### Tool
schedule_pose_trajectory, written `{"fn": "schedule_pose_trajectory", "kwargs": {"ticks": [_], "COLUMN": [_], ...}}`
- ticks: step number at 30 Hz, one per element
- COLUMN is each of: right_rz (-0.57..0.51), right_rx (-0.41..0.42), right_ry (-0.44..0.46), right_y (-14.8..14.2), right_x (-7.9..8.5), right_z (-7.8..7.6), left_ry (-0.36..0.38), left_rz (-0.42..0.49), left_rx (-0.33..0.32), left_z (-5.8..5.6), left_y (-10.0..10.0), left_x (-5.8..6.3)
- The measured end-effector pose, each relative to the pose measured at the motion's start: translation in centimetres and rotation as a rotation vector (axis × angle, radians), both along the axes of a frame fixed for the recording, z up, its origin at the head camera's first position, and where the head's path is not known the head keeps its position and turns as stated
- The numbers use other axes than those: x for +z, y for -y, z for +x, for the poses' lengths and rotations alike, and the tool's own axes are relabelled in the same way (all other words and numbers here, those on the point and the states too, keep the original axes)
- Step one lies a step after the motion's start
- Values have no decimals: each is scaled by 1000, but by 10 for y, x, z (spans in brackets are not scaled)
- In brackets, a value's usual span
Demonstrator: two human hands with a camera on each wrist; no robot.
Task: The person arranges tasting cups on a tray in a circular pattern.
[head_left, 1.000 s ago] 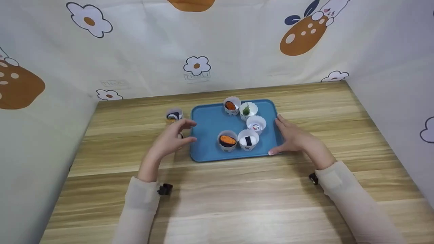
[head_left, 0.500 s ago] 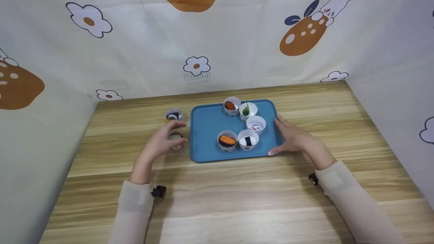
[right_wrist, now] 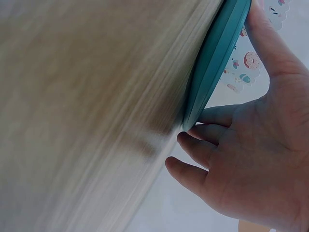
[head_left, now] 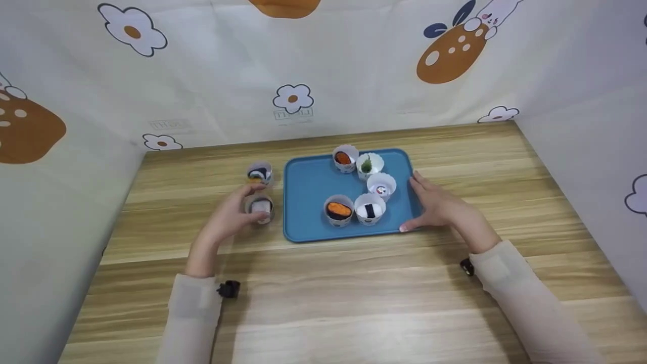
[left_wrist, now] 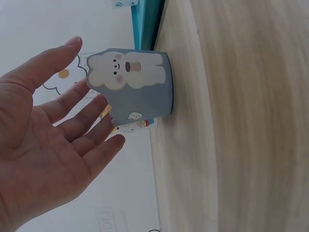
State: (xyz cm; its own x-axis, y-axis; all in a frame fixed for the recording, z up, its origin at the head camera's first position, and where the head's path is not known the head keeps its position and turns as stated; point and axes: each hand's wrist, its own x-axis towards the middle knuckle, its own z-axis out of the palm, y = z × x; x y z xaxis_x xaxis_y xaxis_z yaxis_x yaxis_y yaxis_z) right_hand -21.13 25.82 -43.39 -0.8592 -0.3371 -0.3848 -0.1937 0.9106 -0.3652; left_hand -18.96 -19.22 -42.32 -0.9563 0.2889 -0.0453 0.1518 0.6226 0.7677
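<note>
My left hand (head_left: 226, 215) is spread loosely around a grey-blue paper cup (left_wrist: 140, 84) with a bear print, left of the tray. In the left wrist view its fingers are relaxed, and a gap shows between the thumb and the cup's rim. A pale block-shaped piece (head_left: 261, 206) sits inside that cup. Just behind stands another cup (head_left: 260, 166) holding a dark and orange sushi-like piece. My right hand (head_left: 438, 205) rests against the blue tray (head_left: 306, 194) at its right end, fingers extended along the side and thumb at the front corner.
On the tray stand several paper cups with small toy-like sushi pieces, among them an orange-topped one (head_left: 339, 210), a black-banded white one (head_left: 370, 210) and a red one (head_left: 345, 157). A patterned curtain (head_left: 354, 76) surrounds the wooden table (head_left: 354, 293).
My left hand has moved left, from over the tray's left edge to the near left cup, which shows more now. The right hand and the tray have stayed put.
</note>
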Motion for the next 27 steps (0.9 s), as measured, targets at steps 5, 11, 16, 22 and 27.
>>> {"fn": "schedule_pose_trajectory", "kwargs": {"ticks": [5, 11, 16, 22, 27], "right_rz": [-1, -3, -2, -7, -5], "right_rx": [-4, 0, 5, 11, 14], "right_ry": [5, -3, -9, -8, -2], "right_y": [0, 0, 0, 0, 1], "right_x": [0, 0, 0, 1, 1], "right_z": [0, 1, 1, 2, 1], "left_ry": [15, 34, 54, 62, 64], "left_rz": [-14, -14, -24, -57, -90], "left_rx": [-15, -27, -14, 22, 48], "left_z": [1, 0, -1, -2, -3], "left_y": [2, 4, 4, 4, 3], "left_x": [-4, -7, -9, -13, -15]}}
